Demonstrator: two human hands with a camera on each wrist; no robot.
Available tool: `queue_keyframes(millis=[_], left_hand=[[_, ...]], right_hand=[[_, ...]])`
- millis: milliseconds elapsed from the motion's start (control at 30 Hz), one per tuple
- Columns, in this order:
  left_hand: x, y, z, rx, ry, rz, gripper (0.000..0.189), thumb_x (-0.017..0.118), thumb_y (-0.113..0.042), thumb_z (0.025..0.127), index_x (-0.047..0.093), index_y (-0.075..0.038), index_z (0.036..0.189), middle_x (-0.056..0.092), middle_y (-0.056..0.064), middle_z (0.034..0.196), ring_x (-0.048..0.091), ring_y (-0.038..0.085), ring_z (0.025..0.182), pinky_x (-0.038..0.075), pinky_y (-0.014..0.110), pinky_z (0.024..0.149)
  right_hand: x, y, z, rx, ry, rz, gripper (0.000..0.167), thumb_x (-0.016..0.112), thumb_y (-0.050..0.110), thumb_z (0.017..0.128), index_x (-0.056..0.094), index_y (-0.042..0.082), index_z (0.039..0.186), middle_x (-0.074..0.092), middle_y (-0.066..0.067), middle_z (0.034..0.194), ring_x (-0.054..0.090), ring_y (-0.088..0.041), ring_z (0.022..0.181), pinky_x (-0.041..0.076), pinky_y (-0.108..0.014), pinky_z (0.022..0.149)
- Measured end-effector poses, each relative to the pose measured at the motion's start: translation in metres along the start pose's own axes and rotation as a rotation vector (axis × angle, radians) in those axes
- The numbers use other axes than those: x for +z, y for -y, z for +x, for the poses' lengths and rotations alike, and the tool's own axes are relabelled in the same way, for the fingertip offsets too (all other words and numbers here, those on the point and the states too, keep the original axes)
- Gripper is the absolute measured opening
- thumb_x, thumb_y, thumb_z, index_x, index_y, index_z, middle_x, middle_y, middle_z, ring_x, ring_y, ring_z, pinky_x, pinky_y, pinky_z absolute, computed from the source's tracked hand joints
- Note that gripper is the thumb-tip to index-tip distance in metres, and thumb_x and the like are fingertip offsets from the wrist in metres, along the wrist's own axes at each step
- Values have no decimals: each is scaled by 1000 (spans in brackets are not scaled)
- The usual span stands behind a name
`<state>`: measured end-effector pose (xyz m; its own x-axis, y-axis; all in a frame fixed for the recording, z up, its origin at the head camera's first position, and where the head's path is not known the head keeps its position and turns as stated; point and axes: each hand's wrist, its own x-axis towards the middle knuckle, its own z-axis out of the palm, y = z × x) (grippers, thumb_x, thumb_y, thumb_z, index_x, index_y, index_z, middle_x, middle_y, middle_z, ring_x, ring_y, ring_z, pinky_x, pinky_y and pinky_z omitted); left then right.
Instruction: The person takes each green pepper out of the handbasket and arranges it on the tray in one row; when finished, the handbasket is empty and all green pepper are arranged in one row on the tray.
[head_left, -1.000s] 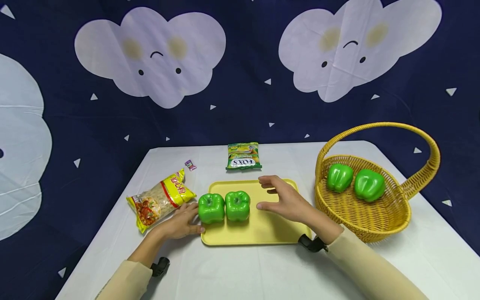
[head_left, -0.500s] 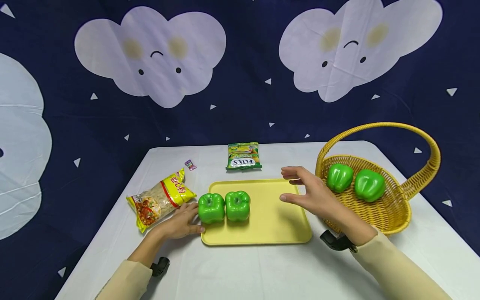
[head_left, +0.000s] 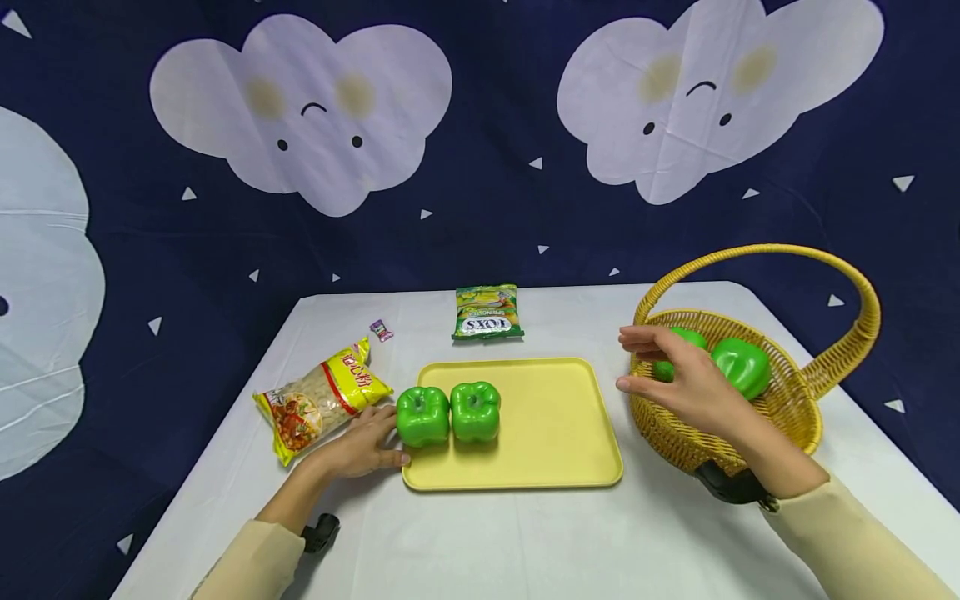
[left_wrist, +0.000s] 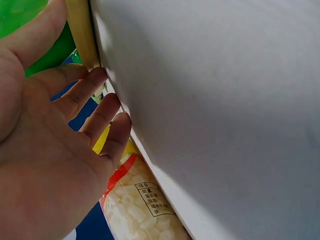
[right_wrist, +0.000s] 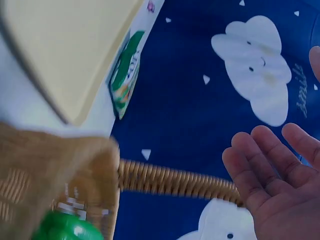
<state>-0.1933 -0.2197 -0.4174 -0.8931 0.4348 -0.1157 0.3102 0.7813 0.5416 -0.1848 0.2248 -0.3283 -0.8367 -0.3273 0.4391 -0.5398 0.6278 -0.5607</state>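
Observation:
Two green bell peppers, a left one [head_left: 423, 417] and a right one [head_left: 475, 412], stand side by side on the left part of a yellow tray [head_left: 555, 433]. My left hand [head_left: 362, 446] is at the tray's left edge beside the left pepper, fingers relaxed, holding nothing; the left wrist view shows its fingertips along the rim. My right hand [head_left: 693, 379] is over the left side of a wicker basket [head_left: 667, 437], fingers apart and nothing held. Two more green peppers lie in the basket; the hand partly hides one, while the other [head_left: 742, 368] shows beside it.
A bag of dried noodle pieces [head_left: 322, 400] lies left of the tray, close to my left hand. Behind the tray are a green Fox's packet [head_left: 487, 312] and a small purple candy [head_left: 381, 331]. The tall basket handle [head_left: 765, 250] arches above the basket.
My right hand has moved right, from above the tray to the basket, with nothing in it. My left hand and the peppers have stayed in place.

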Motion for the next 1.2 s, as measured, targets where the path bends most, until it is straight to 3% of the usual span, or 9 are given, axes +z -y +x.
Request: queue_keyframes(millis=[133,200,433,567,733,800,1200], left_hand=[[0,0,0,-11,5,-8,74,73,-33,80,43,-1,138,33,24,148,16,50,139,8,70,110],[-1,0,0,-12,7,-10,74,73,-33,79,44,-1,138,33,24,148,16,51,139,8,70,110],[-1,-1,0,7,-1,-4,73,73,-33,80,44,-1,138,35,23,147,18,50,138,9,71,109],[-1,0,0,0,0,-7,73,73,-33,80,43,-1,139,34,23,148,17,50,139,8,71,109],[0,1,0,9,0,-8,73,73,-34,80,44,-2,138,35,23,147,18,50,138,8,71,109],[0,1,1,21,-1,-1,72,72,-34,80,44,-2,138,36,23,146,19,50,138,9,71,109],[0,2,0,30,-8,8,72,73,-35,79,45,-3,138,39,21,145,24,47,136,12,70,109]], right_hand=[[-11,-11,-4,-15,-18,0,54,75,14,79,51,2,127,61,-15,121,52,13,103,39,1,86],[-16,-16,-7,-18,-25,2,54,75,12,79,51,2,127,60,-16,119,47,19,102,39,2,86],[-36,-30,-10,27,-49,-9,53,74,12,80,52,6,128,48,33,113,49,19,99,40,2,84],[-44,-42,-10,58,-51,-27,55,74,14,81,51,10,131,53,24,116,49,20,98,39,2,82],[-49,-55,-8,87,-52,-47,56,74,17,81,51,11,131,59,-10,122,48,21,97,38,3,81],[-50,-59,-7,84,-47,-58,56,74,17,81,51,9,131,58,-17,123,47,21,96,37,3,81],[-51,-76,2,159,-17,-87,58,74,26,82,50,11,132,54,-12,132,36,22,102,28,4,82]])
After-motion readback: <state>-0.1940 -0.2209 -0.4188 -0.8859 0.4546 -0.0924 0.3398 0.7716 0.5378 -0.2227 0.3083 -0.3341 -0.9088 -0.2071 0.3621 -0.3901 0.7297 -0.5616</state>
